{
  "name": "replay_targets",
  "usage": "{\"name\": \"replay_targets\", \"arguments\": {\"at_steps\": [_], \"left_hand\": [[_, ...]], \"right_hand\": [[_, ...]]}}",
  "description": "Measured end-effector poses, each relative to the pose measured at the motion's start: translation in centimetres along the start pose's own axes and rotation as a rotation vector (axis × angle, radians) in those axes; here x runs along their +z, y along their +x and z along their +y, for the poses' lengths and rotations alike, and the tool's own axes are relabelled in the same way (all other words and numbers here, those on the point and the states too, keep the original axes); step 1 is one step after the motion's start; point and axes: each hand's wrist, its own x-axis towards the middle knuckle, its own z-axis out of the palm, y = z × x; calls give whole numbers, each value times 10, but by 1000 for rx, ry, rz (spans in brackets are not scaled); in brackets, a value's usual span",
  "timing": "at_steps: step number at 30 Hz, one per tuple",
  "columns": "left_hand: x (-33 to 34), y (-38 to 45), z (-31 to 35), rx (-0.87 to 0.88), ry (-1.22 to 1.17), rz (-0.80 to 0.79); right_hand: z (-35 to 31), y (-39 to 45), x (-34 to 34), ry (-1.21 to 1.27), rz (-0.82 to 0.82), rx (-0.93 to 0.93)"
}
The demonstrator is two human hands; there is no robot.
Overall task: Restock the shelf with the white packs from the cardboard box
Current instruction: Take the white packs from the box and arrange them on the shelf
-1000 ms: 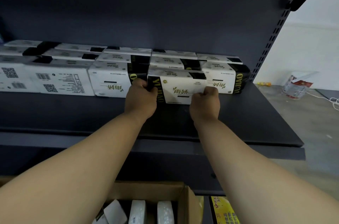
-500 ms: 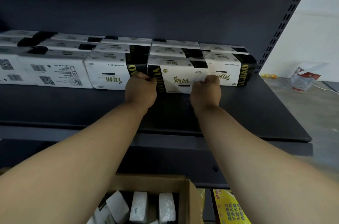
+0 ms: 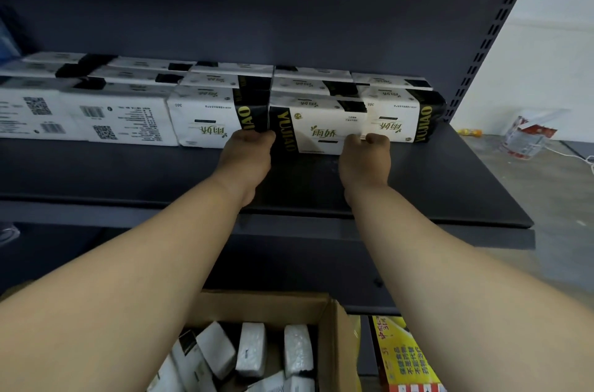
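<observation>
Bare dark metal shelf (image 3: 450,186) is left near & right. White-and-black rectangular pack (image 3: 321,126) is gripped w/ curled fingers: left hand (image 3: 246,157) at its left end, right hand (image 3: 364,160) at right.

A crumpled red-and-white wrapper (image 3: 527,138) lies on the grey floor (image 3: 559,199) near a white cable (image 3: 575,155), and a yellow printed package (image 3: 405,359) sits below.

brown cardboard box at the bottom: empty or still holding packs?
Still holding packs. The brown cardboard box has its top open, and several white packs lie jumbled inside. How many cannot be told.
</observation>
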Motion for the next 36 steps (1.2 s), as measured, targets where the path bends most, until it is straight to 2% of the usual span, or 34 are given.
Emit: {"name": "replay_targets", "arguments": {"at_steps": [6,9,13,16,26,36], "left_hand": [[-31,-28,-7,-4,-120,-75],[-63,-42,-15,-45,-245,-111],[-118,-51,-32,-87,-275,-154],[-163,-49,-42,-125,-259,-159],[-289,-47,-81,-200,-204,4],[-345,-52,-170,-397,-116,220]], "right_hand": [[1,-50,10,15,15,-53],[6,-88,25,23,-22,-152],[13,-138,66,-28,-42,-274],[12,-174,107,-40,-109,-285],[55,-277,206,-34,-421,-60],[138,-311,249,-90,-557,272]]}}
